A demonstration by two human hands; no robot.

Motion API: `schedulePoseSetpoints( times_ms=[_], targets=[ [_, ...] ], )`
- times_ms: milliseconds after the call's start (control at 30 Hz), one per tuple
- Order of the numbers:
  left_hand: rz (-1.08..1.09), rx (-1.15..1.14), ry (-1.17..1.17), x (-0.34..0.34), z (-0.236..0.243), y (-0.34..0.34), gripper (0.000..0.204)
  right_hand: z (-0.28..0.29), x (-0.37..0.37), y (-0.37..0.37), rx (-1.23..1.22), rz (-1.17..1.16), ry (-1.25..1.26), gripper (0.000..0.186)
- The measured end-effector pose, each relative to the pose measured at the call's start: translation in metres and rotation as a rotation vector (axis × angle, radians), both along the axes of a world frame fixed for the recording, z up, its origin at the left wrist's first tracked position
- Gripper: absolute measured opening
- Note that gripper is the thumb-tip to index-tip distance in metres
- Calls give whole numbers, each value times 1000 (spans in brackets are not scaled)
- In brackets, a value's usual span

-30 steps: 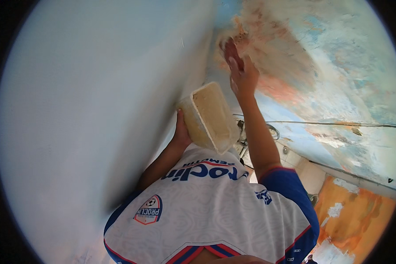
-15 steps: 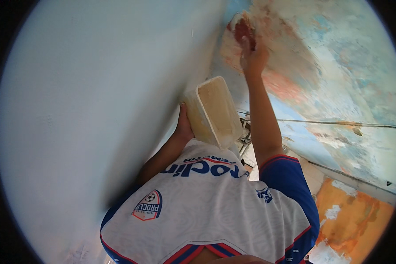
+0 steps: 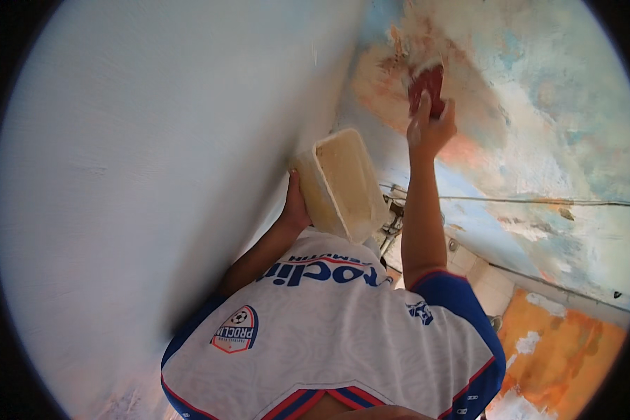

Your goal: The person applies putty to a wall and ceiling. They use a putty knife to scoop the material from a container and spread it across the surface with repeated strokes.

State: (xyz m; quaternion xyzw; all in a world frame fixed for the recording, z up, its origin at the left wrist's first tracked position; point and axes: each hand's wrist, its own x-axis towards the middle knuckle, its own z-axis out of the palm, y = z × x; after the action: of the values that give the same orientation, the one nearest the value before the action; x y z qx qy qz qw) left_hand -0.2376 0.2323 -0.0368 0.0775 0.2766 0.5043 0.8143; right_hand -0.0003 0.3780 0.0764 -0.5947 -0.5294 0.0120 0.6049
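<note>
My left hand [image 3: 294, 201] grips a cream rectangular plastic container [image 3: 302, 183] by its left side. The container is tilted, its opening toward the camera, and a beige residue or paste [image 3: 343, 183] shows inside. High on the right, my right hand [image 3: 431, 126] holds a small red flat spreader [image 3: 425, 87] against the mottled wall [image 3: 511, 119], over a patch of reddish and beige smears. The spreader's top edge is pale and slightly blurred.
A smooth pale wall [image 3: 119, 175] meets the mottled one in a corner on the left. A cable [image 3: 539, 200] runs horizontally across the right wall. Below are dark metal parts or cords [image 3: 392, 217], pale tiles [image 3: 469, 259] and an orange patched surface [image 3: 553, 343].
My right hand and the red spreader went up, then came down and to the right along the wall. The container rose slightly and dropped back a little, staying in my left hand.
</note>
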Motion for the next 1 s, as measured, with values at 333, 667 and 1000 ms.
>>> schedulePoseSetpoints(
  times_ms=[333, 667, 1000],
  targets=[
    [-2, 133, -28, -6, -1, -6, 84, -23, 8, 8, -24, 108, 75, 26],
    [-106, 101, -10, -9, -8, -1, 79, -32, -4, 25, -218, -31, -266, 27],
    [-38, 70, 7, -11, -7, -16, 79, -21, -24, -18, -280, 54, -232, 18]
  ],
)
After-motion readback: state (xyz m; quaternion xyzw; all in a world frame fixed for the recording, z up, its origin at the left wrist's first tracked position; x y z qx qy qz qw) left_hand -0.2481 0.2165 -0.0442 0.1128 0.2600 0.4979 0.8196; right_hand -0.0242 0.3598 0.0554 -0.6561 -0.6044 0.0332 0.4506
